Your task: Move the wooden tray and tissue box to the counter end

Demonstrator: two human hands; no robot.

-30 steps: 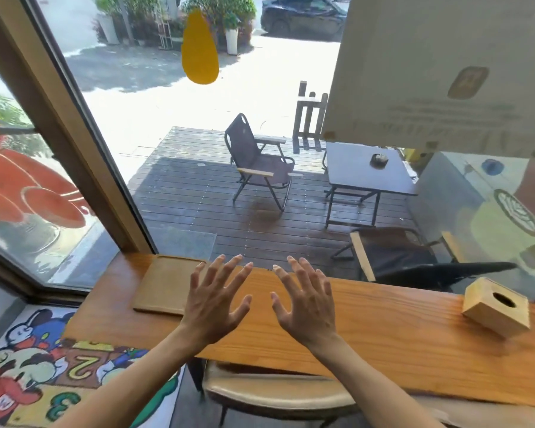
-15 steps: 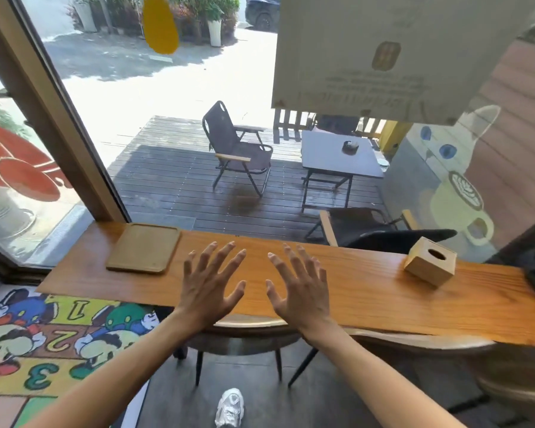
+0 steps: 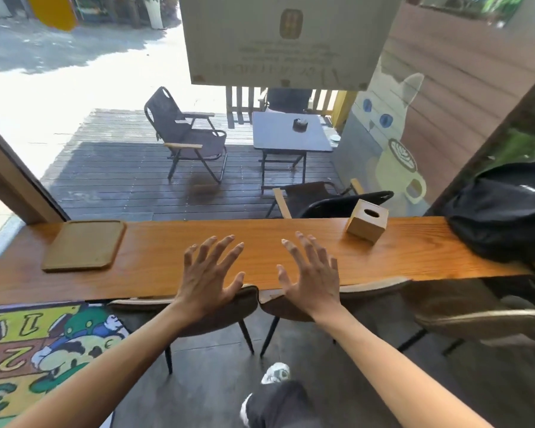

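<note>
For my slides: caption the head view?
Both hands, left and right, open above counter between wooden tray and tissue box.

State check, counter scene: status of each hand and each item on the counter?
Left hand: open, fingers spread, empty.
Right hand: open, fingers spread, empty.
Wooden tray: flat on the counter, left part, untouched.
Tissue box: upright on counter, right part, untouched; no tissue seen at its opening.
Black bag: slumped on counter's right end.
</note>
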